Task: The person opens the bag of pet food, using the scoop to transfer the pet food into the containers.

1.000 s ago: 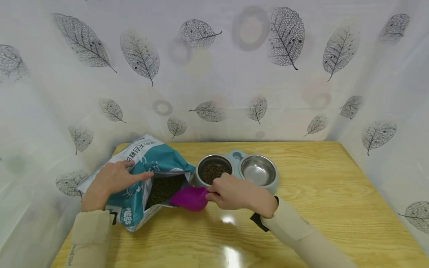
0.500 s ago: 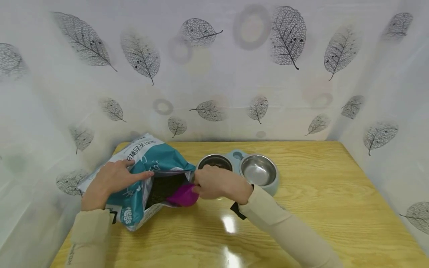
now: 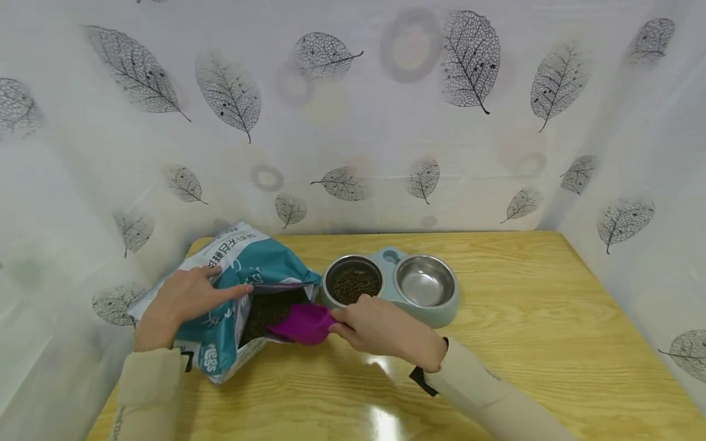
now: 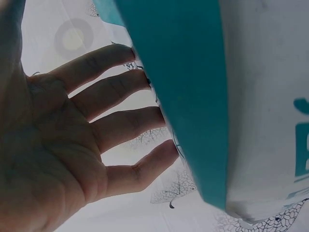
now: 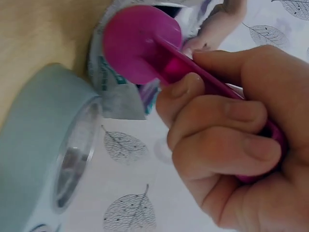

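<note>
A teal and white pet food bag lies on its side, its mouth facing the front right with brown kibble inside. My left hand rests on top of it, fingers extended; the left wrist view shows the fingertips touching the bag's side. My right hand grips the handle of a magenta scoop, fingers curled round it in the right wrist view. The scoop's front edge is inside the bag mouth, over the lower lip. What the scoop holds is hidden.
Right behind the scoop stands a pale blue double feeder. Its left steel bowl has kibble in it; the right steel bowl shows bare metal. A leaf-print curtain hangs behind the wooden table.
My right hand pushed the scoop left toward the bag, then drew back to the right, uncovering the left bowl again. The left hand and bag have stayed in place.
</note>
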{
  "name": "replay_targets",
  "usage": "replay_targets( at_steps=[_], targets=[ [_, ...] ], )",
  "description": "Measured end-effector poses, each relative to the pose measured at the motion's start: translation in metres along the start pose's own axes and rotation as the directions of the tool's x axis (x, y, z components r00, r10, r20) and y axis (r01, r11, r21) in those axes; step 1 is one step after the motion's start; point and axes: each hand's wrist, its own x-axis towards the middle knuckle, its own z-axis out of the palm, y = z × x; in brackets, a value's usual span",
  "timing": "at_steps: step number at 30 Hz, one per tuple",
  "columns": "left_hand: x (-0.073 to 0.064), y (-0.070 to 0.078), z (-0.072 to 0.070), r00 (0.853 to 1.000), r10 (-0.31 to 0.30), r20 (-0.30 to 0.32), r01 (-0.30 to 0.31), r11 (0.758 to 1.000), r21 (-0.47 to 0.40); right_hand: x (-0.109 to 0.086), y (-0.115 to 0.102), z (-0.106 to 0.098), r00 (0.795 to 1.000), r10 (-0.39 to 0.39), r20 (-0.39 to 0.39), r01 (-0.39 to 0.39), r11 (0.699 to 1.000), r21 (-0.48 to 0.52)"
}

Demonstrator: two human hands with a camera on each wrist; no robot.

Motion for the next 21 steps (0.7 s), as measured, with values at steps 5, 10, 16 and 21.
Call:
replay_targets(
  at_steps=[5, 10, 16, 21],
  targets=[
    [0.001, -0.001, -0.001, 1.0, 0.0, -0.003, 0.0, 1.0, -0.001, -0.012, 0.005, 0.009, 0.993, -0.056, -0.103, 0.054, 0.998, -0.017],
    [0.001, 0.0, -0.002, 1.0, -0.001, -0.004, 0.001, 1.0, 0.006, -0.021, 0.009, 0.018, 0.981, -0.083, -0.173, 0.08, 0.997, -0.023],
    [0.002, 0.0, 0.0, 1.0, 0.005, 0.002, -0.005, 1.0, 0.002, -0.033, 0.013, 0.028, 0.977, -0.086, -0.197, 0.076, 0.995, -0.062],
    [0.0, -0.001, 0.001, 1.0, 0.005, -0.004, -0.005, 1.0, 0.0, -0.038, 0.018, 0.038, 0.958, -0.114, -0.263, 0.081, 0.987, -0.136]
  ],
)
